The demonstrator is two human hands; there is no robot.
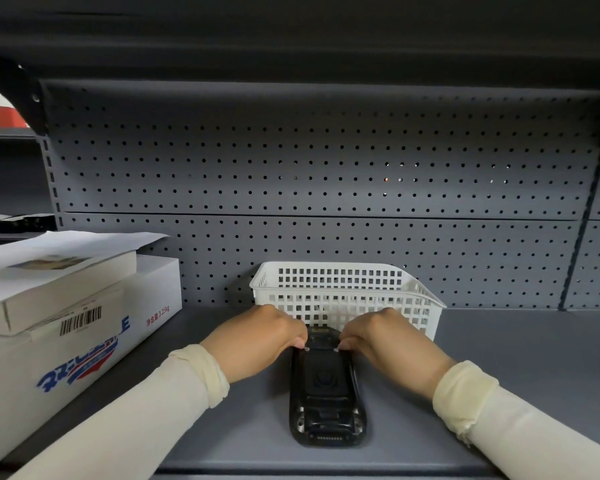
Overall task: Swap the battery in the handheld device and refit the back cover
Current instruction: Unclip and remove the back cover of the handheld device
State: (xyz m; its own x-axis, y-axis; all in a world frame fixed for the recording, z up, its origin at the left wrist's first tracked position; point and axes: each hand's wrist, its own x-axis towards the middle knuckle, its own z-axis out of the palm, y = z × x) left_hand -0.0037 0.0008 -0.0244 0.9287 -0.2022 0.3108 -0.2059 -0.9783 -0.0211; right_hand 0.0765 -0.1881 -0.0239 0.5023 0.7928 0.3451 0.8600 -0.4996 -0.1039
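Note:
A black handheld device [326, 400] lies back side up on the grey shelf [499, 358], its long axis pointing away from me. A raised black back cover [324, 377] sits on its middle. My left hand [260, 341] grips the device's far left edge with curled fingers. My right hand [392, 341] holds the far right edge the same way. Fingertips of both hands press near two small metal points at the cover's upper corners. The device's far end is partly hidden between my hands. No loose battery shows.
A white plastic basket [343, 289] stands just behind the device against the perforated back panel [291, 174]. White cardboard boxes [66, 323] with a barcode and blue lettering are stacked at the left. An upper shelf overhangs the space.

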